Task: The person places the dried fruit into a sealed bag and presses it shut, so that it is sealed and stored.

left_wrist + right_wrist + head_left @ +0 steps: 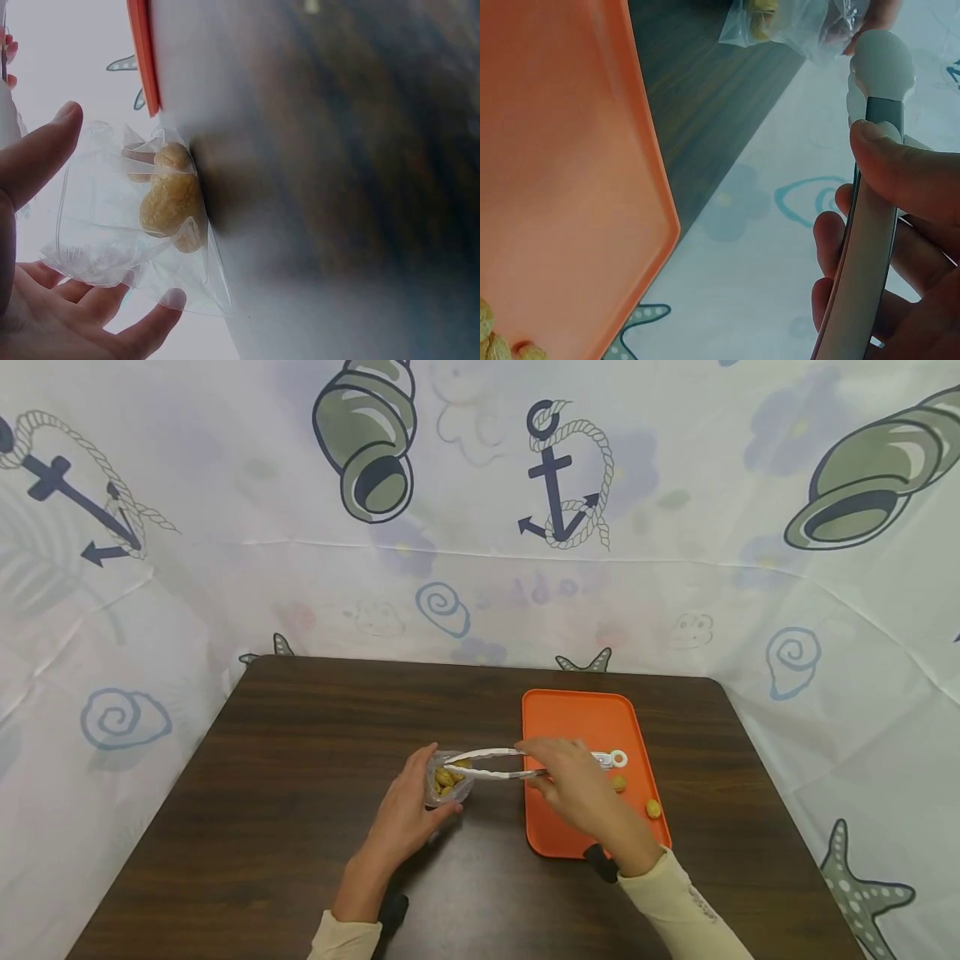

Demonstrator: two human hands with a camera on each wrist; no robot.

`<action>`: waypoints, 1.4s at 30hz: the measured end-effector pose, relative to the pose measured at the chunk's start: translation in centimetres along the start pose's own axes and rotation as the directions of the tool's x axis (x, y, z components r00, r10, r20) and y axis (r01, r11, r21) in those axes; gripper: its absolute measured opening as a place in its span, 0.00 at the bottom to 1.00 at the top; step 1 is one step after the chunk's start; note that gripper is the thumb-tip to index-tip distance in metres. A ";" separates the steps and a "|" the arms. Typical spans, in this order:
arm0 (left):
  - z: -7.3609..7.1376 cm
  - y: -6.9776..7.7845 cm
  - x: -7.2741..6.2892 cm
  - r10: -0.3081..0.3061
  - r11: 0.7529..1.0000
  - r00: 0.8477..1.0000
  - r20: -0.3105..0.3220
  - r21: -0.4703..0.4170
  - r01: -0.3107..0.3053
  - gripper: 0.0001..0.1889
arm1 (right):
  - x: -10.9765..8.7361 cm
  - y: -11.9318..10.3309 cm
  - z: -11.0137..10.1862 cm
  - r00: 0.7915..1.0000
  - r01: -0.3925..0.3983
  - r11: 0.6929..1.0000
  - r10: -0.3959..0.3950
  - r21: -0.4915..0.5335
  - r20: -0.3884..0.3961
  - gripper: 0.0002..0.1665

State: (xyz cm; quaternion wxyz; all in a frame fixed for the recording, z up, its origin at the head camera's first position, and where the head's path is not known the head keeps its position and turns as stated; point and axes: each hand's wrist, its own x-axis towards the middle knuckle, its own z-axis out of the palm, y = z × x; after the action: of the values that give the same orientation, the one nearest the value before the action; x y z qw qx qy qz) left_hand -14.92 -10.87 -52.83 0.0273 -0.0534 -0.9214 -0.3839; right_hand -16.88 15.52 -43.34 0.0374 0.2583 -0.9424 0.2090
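My left hand holds a small clear plastic bag, thumb on one side and fingers on the other. Several wrinkled yellow-brown pieces lie at the bottom of the bag, which stands on the table. With my right hand I grip a pair of tongs around their metal arms. The white tips of the tongs point left and reach over the mouth of the bag in the head view, a little apart from each other.
An orange tray lies under my right hand, on the right part of the dark wooden table. A few more yellow-brown pieces sit on its right side. A patterned white cloth hangs behind the table.
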 end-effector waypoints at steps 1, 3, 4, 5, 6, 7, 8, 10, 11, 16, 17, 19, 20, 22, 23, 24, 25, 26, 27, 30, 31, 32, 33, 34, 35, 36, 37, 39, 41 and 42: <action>0.0 0.0 0.0 0.001 1.000 1.000 0.000 -0.002 -0.001 0.53 | 0.0 0.0 0.1 1.000 0.000 1.000 0.000 0.002 0.001 0.30; 0.0 0.0 0.0 0.005 1.000 1.000 0.001 -0.002 -0.005 0.53 | 0.1 -0.1 0.3 1.000 0.001 1.000 -0.001 0.002 0.000 0.30; -0.1 0.0 0.0 0.005 1.000 1.000 0.002 0.000 -0.005 0.53 | 0.1 -0.1 0.4 1.000 0.002 1.000 -0.002 0.002 0.000 0.30; -0.1 0.0 0.0 0.007 1.000 1.000 0.002 0.001 -0.007 0.53 | 0.2 -0.1 0.5 1.000 0.003 1.000 -0.003 0.000 0.001 0.29; -0.1 0.0 0.0 0.008 1.000 1.000 0.004 0.000 -0.008 0.53 | 0.2 -0.1 0.6 1.000 0.002 1.000 -0.002 0.002 0.003 0.29; -0.1 -0.1 0.0 0.010 1.000 1.000 0.004 0.000 -0.010 0.53 | 0.3 -0.1 0.6 1.000 0.002 1.000 -0.002 0.003 0.006 0.29; -0.1 -0.1 0.0 0.010 1.000 1.000 0.004 0.001 -0.010 0.53 | 0.3 -0.1 0.7 1.000 0.002 1.000 -0.002 0.004 0.009 0.29; 0.0 -0.2 0.0 0.007 1.000 1.000 0.005 -0.001 -0.007 0.53 | 0.4 -0.2 0.8 1.000 0.001 1.000 -0.001 0.003 0.020 0.29; 0.0 -0.2 0.0 0.011 1.000 1.000 0.001 0.000 -0.011 0.53 | 0.5 -0.3 0.8 1.000 0.001 1.000 -0.001 0.002 0.026 0.29; 0.2 -0.3 0.1 0.030 1.000 0.999 -0.020 0.004 -0.030 0.54 | 0.7 -0.5 1.0 0.999 0.016 1.000 -0.015 -0.026 0.047 0.29; 0.2 -0.3 0.1 0.033 0.999 0.999 -0.022 0.004 -0.033 0.54 | 0.7 -0.6 1.1 0.998 0.018 0.999 -0.016 -0.032 0.055 0.29; 0.2 -0.3 0.0 0.036 0.999 0.999 -0.021 0.000 -0.036 0.54 | 0.7 -0.6 1.2 0.998 0.017 0.999 -0.015 -0.037 0.067 0.31; 0.2 -0.3 0.0 0.037 0.999 0.999 -0.020 -0.001 -0.037 0.54 | 0.7 -0.6 1.3 0.997 0.014 0.999 -0.011 -0.039 0.076 0.32; 0.2 -0.3 0.0 0.043 0.999 0.999 -0.022 -0.004 -0.043 0.54 | 0.7 -0.5 1.3 0.996 0.008 0.999 -0.004 -0.044 0.086 0.34; 0.2 -0.4 0.0 0.044 0.999 0.999 -0.023 -0.003 -0.044 0.54 | 0.7 -0.5 1.4 0.996 0.007 0.999 -0.003 -0.043 0.085 0.35; 0.2 -0.4 0.0 0.046 0.999 0.999 -0.024 -0.002 -0.046 0.54 | 0.6 -0.4 1.4 0.997 0.008 0.999 -0.005 -0.041 0.080 0.35; 0.2 -0.4 0.0 0.046 0.999 0.999 -0.024 0.000 -0.046 0.54 | 0.5 -0.3 1.4 0.997 0.012 0.999 -0.009 -0.043 0.073 0.35; 0.2 -0.4 0.0 0.045 0.999 0.999 -0.024 0.001 -0.045 0.54 | 0.4 -0.2 1.4 0.998 0.016 0.999 -0.014 -0.043 0.066 0.35; 0.2 -0.4 0.0 0.045 0.999 0.999 -0.023 0.002 -0.045 0.54 | 0.3 -0.1 1.4 0.998 0.023 0.999 -0.020 -0.046 0.056 0.35; 0.2 -0.3 0.0 0.037 0.999 0.999 -0.017 -0.002 -0.037 0.54 | -0.1 0.3 1.2 0.999 0.035 0.998 -0.034 -0.043 0.032 0.36; 0.1 -0.3 0.0 0.035 0.999 0.999 -0.015 -0.004 -0.035 0.54 | -0.2 0.4 1.1 0.999 0.037 0.998 -0.036 -0.043 0.028 0.36; 0.1 -0.3 0.0 0.032 0.999 0.999 -0.014 -0.005 -0.032 0.54 | -0.3 0.6 1.0 0.999 0.036 0.999 -0.035 -0.040 0.026 0.36; 0.1 -0.2 0.0 0.028 1.000 1.000 -0.012 -0.006 -0.028 0.54 | -0.5 0.7 0.9 0.999 0.035 0.999 -0.034 -0.036 0.026 0.36; 0.0 -0.2 0.0 0.025 1.000 1.000 -0.011 -0.006 -0.026 0.54 | -0.6 0.9 0.8 0.999 0.030 0.999 -0.029 -0.031 0.027 0.37; 0.0 -0.2 -0.1 0.023 1.000 1.000 -0.010 -0.005 -0.023 0.54 | -0.8 1.1 0.7 0.999 0.026 0.999 -0.025 -0.028 0.031 0.37; 0.0 -0.2 -0.1 0.020 1.000 1.000 -0.009 -0.002 -0.020 0.54 | -0.9 1.2 0.6 0.999 0.020 1.000 -0.020 -0.021 0.034 0.37; 0.0 -0.2 -0.1 0.018 1.000 1.000 -0.009 0.000 -0.018 0.54 | -1.0 1.4 0.6 0.999 0.018 1.000 -0.017 -0.017 0.035 0.37; -0.1 -0.2 -0.1 0.014 1.000 1.000 -0.007 0.000 -0.014 0.54 | -1.3 1.7 0.5 0.999 0.003 1.000 -0.002 -0.008 0.041 0.38; -0.1 -0.2 -0.1 0.009 1.000 1.000 -0.004 -0.001 -0.009 0.54 | -1.6 2.0 0.3 0.999 -0.016 1.000 0.016 0.002 0.045 0.38; -0.1 -0.2 -0.1 0.008 1.000 1.000 -0.003 -0.002 -0.008 0.54 | -1.7 2.1 0.2 0.999 -0.026 1.000 0.025 0.007 0.047 0.39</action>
State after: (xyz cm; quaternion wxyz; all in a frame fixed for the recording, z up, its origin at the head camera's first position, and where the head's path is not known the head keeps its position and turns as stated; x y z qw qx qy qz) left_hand -14.83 -11.09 -52.92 0.0304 -0.0567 -0.9208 -0.3847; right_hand -16.49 17.91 -44.63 0.0114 0.2513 -0.9454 0.2070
